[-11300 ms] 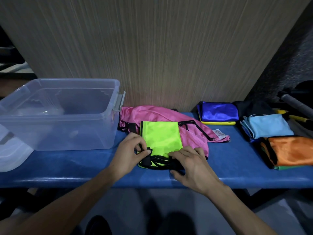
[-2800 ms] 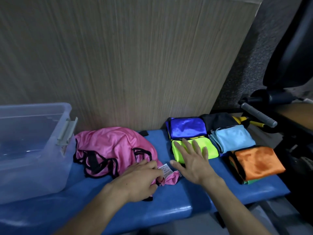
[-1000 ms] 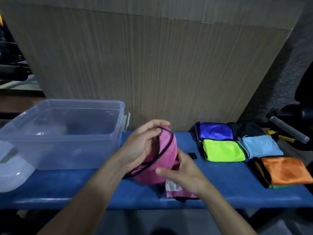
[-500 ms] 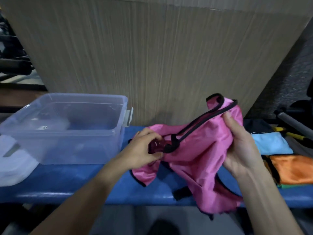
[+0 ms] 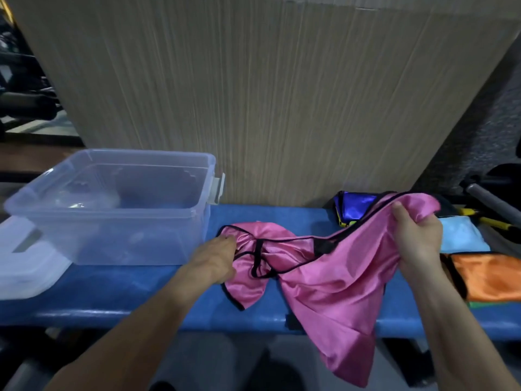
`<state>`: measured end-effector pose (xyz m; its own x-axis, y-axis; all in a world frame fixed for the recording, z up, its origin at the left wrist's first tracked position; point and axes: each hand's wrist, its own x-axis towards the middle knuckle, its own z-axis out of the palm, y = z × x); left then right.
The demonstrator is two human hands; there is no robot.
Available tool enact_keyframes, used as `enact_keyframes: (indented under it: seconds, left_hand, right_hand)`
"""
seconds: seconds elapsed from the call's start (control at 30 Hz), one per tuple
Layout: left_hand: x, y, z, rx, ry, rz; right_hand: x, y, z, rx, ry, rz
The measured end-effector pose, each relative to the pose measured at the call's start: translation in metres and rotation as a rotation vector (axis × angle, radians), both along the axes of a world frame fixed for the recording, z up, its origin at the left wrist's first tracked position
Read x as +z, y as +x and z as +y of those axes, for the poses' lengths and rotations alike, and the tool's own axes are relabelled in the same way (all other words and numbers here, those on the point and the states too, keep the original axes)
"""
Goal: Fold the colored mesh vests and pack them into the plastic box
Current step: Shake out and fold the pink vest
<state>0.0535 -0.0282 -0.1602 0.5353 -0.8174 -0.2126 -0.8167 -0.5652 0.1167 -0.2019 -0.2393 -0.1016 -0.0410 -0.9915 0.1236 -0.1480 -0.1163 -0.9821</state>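
Note:
A pink vest (image 5: 327,275) with black trim is stretched across the blue bench (image 5: 118,292), its lower part hanging over the front edge. My left hand (image 5: 214,258) grips its left end low on the bench. My right hand (image 5: 417,238) holds the right end raised above the folded vests. The clear plastic box (image 5: 112,210) stands at the left with no vests visible inside. Folded vests lie at the right: dark blue (image 5: 355,207), light blue (image 5: 462,232) and orange (image 5: 490,275). The pink cloth hides the folded green one.
The box's clear lid (image 5: 25,263) lies at the far left on the bench. A wood-grain panel (image 5: 253,94) rises right behind the bench. A grey bar (image 5: 493,201) and a yellow tool (image 5: 490,224) lie at the far right.
Both hands have spread apart and dropped, pulling the pink vest out wide. My left hand went down to the bench; my right hand moved further right.

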Motion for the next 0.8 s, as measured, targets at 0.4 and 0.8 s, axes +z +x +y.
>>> enact_keyframes:
  seconds: [0.4, 0.8]
  left_hand:
    - [0.012, -0.003, -0.003, -0.125, -0.662, -0.004]
    - [0.002, -0.001, 0.003, -0.365, -0.198, 0.372]
  right_hand:
    - [-0.019, 0.039, 0.038, 0.141, -0.54, 0.737]
    - [-0.077, 0.115, 0.057, 0.786, -0.471, 1.11]
